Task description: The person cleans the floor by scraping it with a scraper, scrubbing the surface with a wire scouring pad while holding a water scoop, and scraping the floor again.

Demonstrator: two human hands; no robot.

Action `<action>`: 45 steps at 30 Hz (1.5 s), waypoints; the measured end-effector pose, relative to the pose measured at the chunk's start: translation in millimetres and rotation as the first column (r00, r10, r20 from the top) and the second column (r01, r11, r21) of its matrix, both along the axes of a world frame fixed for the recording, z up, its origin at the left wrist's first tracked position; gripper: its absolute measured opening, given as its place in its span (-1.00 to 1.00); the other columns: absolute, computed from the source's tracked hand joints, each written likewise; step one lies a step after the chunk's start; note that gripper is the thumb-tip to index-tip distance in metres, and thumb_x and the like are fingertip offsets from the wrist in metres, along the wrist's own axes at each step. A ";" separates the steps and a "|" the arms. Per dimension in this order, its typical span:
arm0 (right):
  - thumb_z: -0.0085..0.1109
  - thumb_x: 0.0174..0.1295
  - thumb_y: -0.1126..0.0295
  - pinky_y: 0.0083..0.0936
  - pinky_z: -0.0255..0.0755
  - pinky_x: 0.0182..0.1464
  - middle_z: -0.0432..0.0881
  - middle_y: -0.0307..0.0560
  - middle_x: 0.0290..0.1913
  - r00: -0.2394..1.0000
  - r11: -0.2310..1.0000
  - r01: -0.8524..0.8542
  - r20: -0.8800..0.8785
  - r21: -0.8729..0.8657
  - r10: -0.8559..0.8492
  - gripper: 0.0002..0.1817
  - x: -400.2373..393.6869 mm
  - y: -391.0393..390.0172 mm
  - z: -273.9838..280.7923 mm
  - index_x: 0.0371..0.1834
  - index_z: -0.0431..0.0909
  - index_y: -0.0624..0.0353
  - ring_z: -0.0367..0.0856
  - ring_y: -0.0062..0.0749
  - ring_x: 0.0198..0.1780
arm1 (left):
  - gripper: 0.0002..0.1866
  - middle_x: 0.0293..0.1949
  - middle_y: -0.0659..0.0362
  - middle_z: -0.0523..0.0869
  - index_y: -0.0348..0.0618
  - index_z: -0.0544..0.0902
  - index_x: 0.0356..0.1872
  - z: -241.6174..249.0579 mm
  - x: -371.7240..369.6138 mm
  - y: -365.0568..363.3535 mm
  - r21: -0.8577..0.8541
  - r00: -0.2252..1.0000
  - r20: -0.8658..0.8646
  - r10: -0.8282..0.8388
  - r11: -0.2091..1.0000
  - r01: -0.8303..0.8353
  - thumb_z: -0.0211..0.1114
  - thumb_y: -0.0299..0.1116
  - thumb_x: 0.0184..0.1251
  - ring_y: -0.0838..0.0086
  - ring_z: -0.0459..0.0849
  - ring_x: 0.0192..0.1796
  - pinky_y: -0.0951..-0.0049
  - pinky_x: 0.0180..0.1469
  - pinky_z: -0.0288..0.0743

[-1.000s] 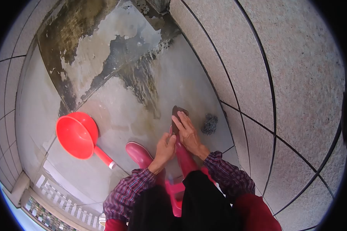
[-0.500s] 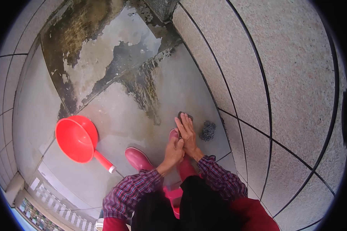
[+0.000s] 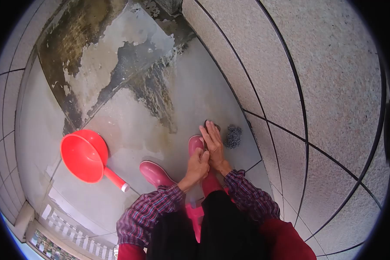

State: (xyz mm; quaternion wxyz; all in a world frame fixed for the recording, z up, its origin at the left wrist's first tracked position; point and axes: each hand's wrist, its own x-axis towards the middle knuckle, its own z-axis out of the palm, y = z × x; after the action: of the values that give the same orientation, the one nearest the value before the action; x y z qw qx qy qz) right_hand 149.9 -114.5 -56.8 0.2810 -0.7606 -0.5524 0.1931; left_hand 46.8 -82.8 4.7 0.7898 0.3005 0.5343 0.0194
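Note:
My right hand (image 3: 213,145) lies flat with its fingers stretched over a tool with a dark head (image 3: 217,127), mostly hidden beneath it. Tucked against that palm, my left hand (image 3: 198,164) is closed around the tool's narrow handle, of which only a dark sliver shows. Both hands are low over the wet floor, beside my pink right boot (image 3: 195,144). Just right of the fingers, a grey metal scouring pad (image 3: 233,136) rests on the floor.
A red dipper (image 3: 84,157) with a white-tipped handle stands at the left. My left boot (image 3: 156,173) is planted between it and my hands. Dark, patchy stains (image 3: 154,93) mark the floor ahead. A tiled wall (image 3: 329,86) rises along the right.
The whole view has shifted slightly. Against the floor, both hands have slid a little back towards me and right with the tool; the scouring pad and dipper stay put.

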 end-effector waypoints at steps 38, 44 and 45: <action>0.18 0.00 0.59 0.06 0.03 0.29 0.37 0.10 0.21 0.992 0.983 -0.116 -0.034 0.142 0.122 -0.59 20.7 24.6 -21.4 -0.01 0.50 0.17 0.29 0.00 0.27 | -0.76 -0.73 0.25 0.36 -0.10 0.30 -0.26 -0.9 13.1 14.5 -0.079 0.998 -0.033 0.051 0.995 -0.053 -0.03 -0.14 0.39 0.64 0.21 -0.82 0.63 -0.83 -0.01; 0.17 0.04 0.52 0.11 -0.15 0.33 0.33 0.09 0.24 0.979 0.957 -0.202 0.007 0.206 0.205 -0.58 62.6 129.3 -17.2 0.04 0.47 0.16 0.14 0.02 0.35 | -0.75 -0.71 0.25 0.37 -0.08 0.28 -0.29 -13.1 50.3 100.9 -0.061 0.978 0.059 0.202 0.978 -0.198 -0.01 -0.12 0.39 0.64 0.20 -0.82 0.63 -0.80 -0.01; 0.17 0.04 0.51 0.12 -0.18 0.33 0.30 0.09 0.26 0.980 0.964 -0.194 -0.017 0.180 0.200 -0.55 56.5 124.9 -13.9 0.07 0.45 0.16 0.09 0.03 0.37 | -0.75 -0.70 0.25 0.37 -0.08 0.27 -0.30 -9.8 51.1 107.6 -0.086 0.974 0.073 0.214 0.974 -0.207 -0.02 -0.12 0.39 0.63 0.20 -0.81 0.63 -0.80 0.00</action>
State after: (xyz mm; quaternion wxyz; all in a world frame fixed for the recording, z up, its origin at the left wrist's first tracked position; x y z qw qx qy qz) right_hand 206.4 10.4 -70.7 0.3368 -0.6704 -0.6353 0.1832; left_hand 97.9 24.8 -5.1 0.8157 0.2099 0.5308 0.0943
